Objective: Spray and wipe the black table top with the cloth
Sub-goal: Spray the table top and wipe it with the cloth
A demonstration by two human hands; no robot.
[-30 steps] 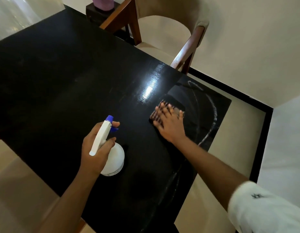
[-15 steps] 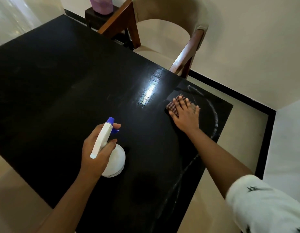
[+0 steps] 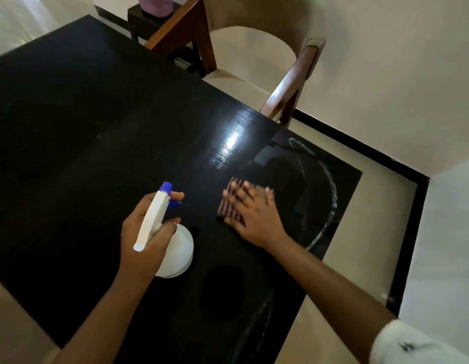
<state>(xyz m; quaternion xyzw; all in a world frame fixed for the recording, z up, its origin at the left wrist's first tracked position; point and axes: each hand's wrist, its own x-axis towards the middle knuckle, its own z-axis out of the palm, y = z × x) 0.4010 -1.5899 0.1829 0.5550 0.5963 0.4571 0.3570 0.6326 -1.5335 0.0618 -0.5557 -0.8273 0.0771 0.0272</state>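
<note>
The black table top (image 3: 91, 132) fills the left and middle of the head view. My left hand (image 3: 146, 232) grips a white spray bottle (image 3: 178, 248) with a blue nozzle, held upright just above the table near its front. My right hand (image 3: 254, 214) lies flat, fingers spread, pressing a checked cloth (image 3: 229, 199) onto the table just right of the bottle. The hand is motion-blurred and covers most of the cloth. Curved wet streaks (image 3: 330, 195) mark the table's right end.
A wooden chair with a cream seat (image 3: 254, 64) stands against the table's far edge. A small dark side table with a purple object (image 3: 154, 6) is behind it. The table's right edge (image 3: 341, 224) drops to a cream floor with a black border.
My right hand has slid the cloth back left and toward me, from the far right end to beside the bottle. The left hand and bottle have stayed put.
</note>
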